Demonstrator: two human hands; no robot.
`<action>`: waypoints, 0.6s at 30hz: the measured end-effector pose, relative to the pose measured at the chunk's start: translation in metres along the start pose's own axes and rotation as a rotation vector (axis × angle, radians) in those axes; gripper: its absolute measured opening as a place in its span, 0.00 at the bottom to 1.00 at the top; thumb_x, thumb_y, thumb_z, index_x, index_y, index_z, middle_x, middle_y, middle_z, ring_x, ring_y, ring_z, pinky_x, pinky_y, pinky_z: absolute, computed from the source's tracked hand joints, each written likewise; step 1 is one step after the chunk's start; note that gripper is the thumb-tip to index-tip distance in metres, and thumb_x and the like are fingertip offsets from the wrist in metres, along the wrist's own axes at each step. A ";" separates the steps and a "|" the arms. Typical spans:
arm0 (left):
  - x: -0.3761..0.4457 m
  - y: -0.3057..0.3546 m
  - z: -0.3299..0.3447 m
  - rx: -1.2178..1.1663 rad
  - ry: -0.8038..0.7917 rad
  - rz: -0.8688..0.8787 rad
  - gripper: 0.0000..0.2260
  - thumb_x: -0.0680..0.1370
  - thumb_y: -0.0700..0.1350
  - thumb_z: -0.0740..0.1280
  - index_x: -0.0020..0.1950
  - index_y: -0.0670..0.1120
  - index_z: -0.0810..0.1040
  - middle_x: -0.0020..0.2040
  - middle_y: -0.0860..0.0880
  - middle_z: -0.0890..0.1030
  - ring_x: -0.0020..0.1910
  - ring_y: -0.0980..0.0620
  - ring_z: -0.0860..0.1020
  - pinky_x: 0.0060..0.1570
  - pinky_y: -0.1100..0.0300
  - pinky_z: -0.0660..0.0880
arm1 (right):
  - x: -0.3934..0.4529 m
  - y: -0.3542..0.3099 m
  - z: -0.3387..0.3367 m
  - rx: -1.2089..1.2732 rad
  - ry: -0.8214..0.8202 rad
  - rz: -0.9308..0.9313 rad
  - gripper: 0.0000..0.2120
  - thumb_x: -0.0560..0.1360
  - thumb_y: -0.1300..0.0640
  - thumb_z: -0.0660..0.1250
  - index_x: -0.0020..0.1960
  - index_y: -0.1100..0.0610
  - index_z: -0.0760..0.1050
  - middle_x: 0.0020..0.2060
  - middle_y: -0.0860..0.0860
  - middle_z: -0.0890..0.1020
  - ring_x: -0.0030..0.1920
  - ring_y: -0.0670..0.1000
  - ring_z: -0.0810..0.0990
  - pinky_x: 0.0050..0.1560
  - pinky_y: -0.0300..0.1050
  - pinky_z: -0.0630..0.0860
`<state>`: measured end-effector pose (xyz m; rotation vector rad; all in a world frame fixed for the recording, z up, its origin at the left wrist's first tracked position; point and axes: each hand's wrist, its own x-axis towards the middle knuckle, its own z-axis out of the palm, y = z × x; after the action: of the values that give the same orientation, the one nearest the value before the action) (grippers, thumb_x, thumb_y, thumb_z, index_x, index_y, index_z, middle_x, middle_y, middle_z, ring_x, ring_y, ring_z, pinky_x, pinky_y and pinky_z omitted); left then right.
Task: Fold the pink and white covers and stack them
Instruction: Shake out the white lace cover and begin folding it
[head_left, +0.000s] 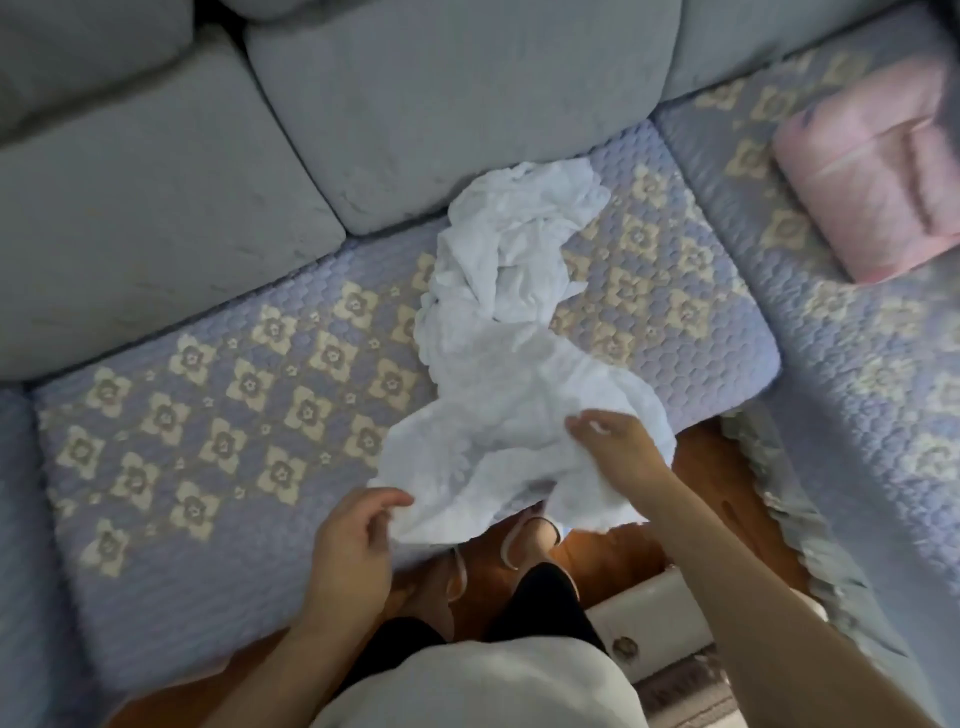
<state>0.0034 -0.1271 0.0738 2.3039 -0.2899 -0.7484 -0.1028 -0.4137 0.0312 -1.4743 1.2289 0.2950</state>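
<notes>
Two covers lie in view: the white cover (511, 374), crumpled in a long heap that runs from the back of the sofa seat (208, 467) over its front edge toward me, and the pink cover (867, 171), already a folded block on the neighbouring seat to the right, well apart from the white one. My left hand (353, 545) touches the near left edge of the white cloth, its fingers (389, 501) loosely curled and parted, and the blur keeps me from telling whether they pinch the fabric or only brush it. My right hand (615, 449) rests on the near right part, fingers (584, 423) together and bent down onto the cloth; whether they have closed on a fold I cannot tell. I judge the white cover to be light, thin and wholly limp: it wrinkles freely, drapes over the seat edge, and will keep no shape unless held taut. It seems neither slippery nor fragile, though its bulk may drag on the quilted seat. The best hold, I judge, is a pinch at two neighbouring corners or along one hem, so the cloth can be shaken flat; the corners are buried in the heap and must first be found.
</notes>
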 end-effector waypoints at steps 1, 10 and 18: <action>0.001 0.016 -0.002 -0.028 -0.083 0.042 0.19 0.79 0.29 0.62 0.46 0.53 0.83 0.50 0.59 0.81 0.51 0.62 0.78 0.50 0.77 0.68 | -0.024 -0.002 -0.009 0.023 -0.101 0.016 0.22 0.73 0.34 0.70 0.57 0.49 0.82 0.57 0.44 0.82 0.56 0.52 0.81 0.61 0.49 0.77; -0.010 0.106 -0.022 -0.570 -0.507 -0.154 0.11 0.82 0.44 0.63 0.53 0.44 0.85 0.47 0.48 0.85 0.47 0.49 0.81 0.46 0.56 0.77 | -0.141 -0.056 -0.004 0.119 -0.507 -0.129 0.16 0.79 0.45 0.68 0.56 0.57 0.81 0.55 0.57 0.85 0.58 0.60 0.82 0.63 0.56 0.77; -0.014 0.092 -0.056 -0.326 -0.422 -0.069 0.07 0.80 0.49 0.68 0.52 0.47 0.83 0.45 0.49 0.86 0.44 0.51 0.84 0.40 0.58 0.80 | -0.158 -0.072 0.052 -0.073 -0.352 -0.291 0.13 0.81 0.49 0.64 0.52 0.57 0.83 0.46 0.50 0.85 0.46 0.41 0.80 0.51 0.34 0.73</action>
<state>0.0251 -0.1596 0.1753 1.8447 -0.2548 -1.2223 -0.0898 -0.3016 0.1736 -1.5623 0.7204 0.3861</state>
